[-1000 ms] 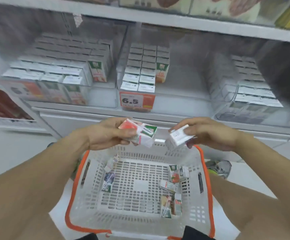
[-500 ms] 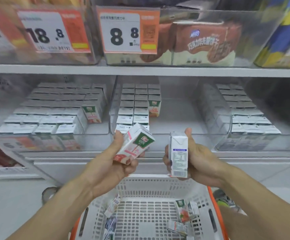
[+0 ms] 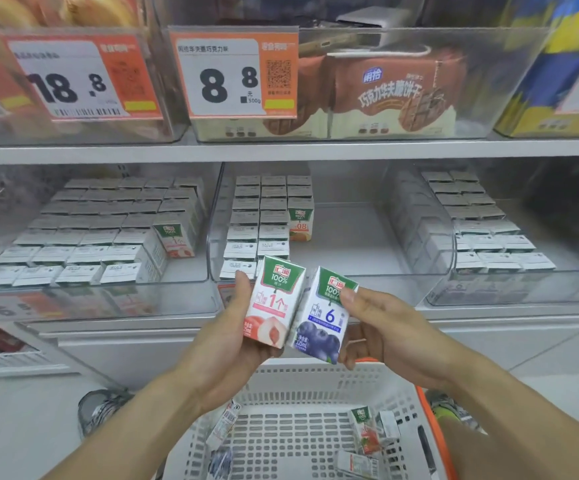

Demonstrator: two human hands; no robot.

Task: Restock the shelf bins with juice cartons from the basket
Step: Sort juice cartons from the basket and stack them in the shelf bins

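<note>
My left hand (image 3: 224, 344) grips a peach juice carton (image 3: 274, 303), white and pink with a green top, held upright. Beside it my right hand (image 3: 381, 327) grips a blueberry juice carton (image 3: 322, 317), tilted slightly right; the two cartons touch side by side. Both are held in front of the middle clear shelf bin (image 3: 343, 237), which holds three rows of cartons on its left and bare floor on its right. The left bin (image 3: 184, 299) is nearly full of peach cartons. The right bin (image 3: 437, 289) holds rows of cartons too. Below, the white basket (image 3: 302, 375) holds several loose cartons (image 3: 364, 431).
The upper shelf (image 3: 281, 150) carries clear bins with biscuit packs and price tags reading 18.8 and 8.8. The basket has an orange rim (image 3: 430, 420). A shoe (image 3: 97, 410) shows on the white floor at the left of the basket.
Both hands rose from over the basket to shelf height. The cartons were turned upright, fronts facing me, and brought together side by side. My view tilted up toward the shelves.
</note>
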